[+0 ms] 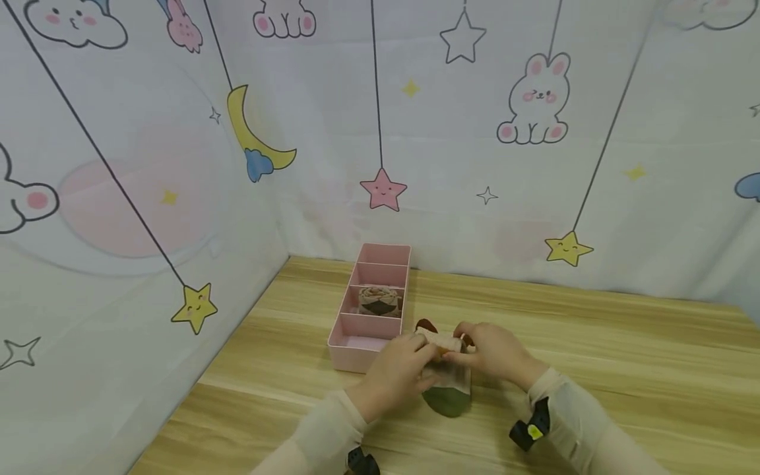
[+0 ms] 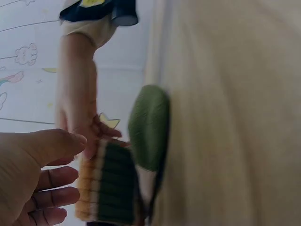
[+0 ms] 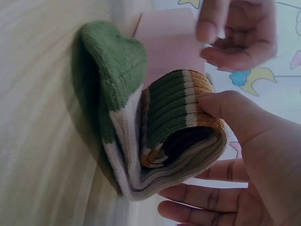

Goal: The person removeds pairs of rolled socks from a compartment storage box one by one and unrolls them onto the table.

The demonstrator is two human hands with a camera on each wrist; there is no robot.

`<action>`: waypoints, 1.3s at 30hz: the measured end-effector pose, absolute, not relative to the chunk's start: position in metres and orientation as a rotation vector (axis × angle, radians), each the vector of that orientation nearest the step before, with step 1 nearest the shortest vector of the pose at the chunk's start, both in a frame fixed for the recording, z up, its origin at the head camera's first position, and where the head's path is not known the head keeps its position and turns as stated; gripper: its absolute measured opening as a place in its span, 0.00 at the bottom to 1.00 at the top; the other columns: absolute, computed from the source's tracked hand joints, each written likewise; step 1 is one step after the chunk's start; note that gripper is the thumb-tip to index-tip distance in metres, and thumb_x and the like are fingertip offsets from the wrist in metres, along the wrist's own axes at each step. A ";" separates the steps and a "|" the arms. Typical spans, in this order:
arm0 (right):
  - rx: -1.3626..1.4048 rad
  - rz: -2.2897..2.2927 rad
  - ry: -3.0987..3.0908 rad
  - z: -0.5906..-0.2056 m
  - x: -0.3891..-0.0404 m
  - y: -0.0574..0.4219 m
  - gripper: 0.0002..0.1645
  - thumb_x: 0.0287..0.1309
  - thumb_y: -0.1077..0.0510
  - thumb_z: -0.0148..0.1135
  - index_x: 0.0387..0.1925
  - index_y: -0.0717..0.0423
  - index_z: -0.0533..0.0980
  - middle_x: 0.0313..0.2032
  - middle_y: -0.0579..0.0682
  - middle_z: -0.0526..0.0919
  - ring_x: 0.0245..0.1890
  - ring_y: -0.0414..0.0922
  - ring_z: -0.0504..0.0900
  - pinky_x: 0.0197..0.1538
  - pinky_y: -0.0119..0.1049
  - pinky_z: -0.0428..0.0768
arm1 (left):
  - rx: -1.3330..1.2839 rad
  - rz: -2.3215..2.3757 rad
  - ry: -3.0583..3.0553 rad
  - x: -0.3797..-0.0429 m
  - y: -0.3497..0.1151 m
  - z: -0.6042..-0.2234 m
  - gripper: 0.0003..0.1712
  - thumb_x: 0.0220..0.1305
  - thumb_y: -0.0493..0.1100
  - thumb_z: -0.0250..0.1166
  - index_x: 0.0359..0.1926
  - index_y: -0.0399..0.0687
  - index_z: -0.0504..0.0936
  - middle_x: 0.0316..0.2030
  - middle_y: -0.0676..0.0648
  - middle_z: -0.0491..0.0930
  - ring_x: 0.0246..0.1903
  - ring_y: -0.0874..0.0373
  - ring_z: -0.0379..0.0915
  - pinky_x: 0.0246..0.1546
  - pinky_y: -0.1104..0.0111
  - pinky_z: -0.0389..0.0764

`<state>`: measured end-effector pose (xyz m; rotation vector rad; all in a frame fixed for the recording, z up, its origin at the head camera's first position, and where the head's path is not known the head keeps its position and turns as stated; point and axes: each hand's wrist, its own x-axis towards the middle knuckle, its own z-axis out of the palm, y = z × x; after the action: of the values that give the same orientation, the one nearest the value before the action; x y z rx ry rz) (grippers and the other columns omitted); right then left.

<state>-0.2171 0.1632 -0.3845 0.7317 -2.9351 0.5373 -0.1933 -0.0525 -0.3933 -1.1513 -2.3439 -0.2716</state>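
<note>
A pair of socks (image 1: 448,399), with green toes, cream middles and ribbed green-and-orange cuffs, lies on the table, its cuff end folded back over the foot. My right hand (image 1: 499,353) pinches the folded cuff; in the right wrist view the thumb (image 3: 225,106) presses on its orange edge, the other fingers behind it. Across the fold is my left hand (image 1: 398,369), fingers loosely bent. The right wrist view shows that left hand (image 3: 240,37) slightly apart from the cuff. In the left wrist view the green toe (image 2: 149,127) stands out beside the folded cuff (image 2: 110,183).
Just left of the socks stands a pink divided box (image 1: 359,359). A rolled brown bundle (image 1: 380,303) with a dark patch sits in one of its middle compartments. The wooden table (image 1: 594,369) meets a printed cloth (image 1: 445,218) at the back and left.
</note>
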 end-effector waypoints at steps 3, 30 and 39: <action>0.716 0.556 -2.940 -0.383 -0.220 0.164 0.23 0.53 0.38 0.65 0.38 0.52 0.79 0.28 0.45 0.82 0.24 0.36 0.74 0.27 0.31 0.73 | -1.189 -0.291 -2.415 -0.190 -0.049 -0.401 0.16 0.51 0.52 0.73 0.38 0.54 0.80 0.36 0.56 0.77 0.39 0.63 0.74 0.43 0.71 0.74; 0.601 0.398 -2.651 -0.389 -0.236 0.158 0.14 0.49 0.52 0.73 0.38 0.50 0.82 0.29 0.45 0.76 0.31 0.41 0.73 0.31 0.35 0.74 | -1.224 -0.242 -2.561 -0.190 -0.045 -0.429 0.14 0.53 0.55 0.71 0.38 0.57 0.84 0.37 0.59 0.81 0.42 0.65 0.75 0.47 0.72 0.73; 0.615 0.481 -2.648 -0.394 -0.243 0.156 0.12 0.50 0.59 0.71 0.39 0.52 0.82 0.25 0.44 0.74 0.24 0.36 0.70 0.28 0.32 0.71 | -1.227 -0.231 -2.555 -0.189 -0.045 -0.428 0.13 0.53 0.56 0.71 0.38 0.58 0.84 0.37 0.60 0.80 0.41 0.66 0.74 0.47 0.73 0.72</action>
<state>-0.2429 0.1555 -0.3937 0.6149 -2.6476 0.4812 -0.1893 -0.0446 -0.4279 -1.2268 -2.5549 -0.2305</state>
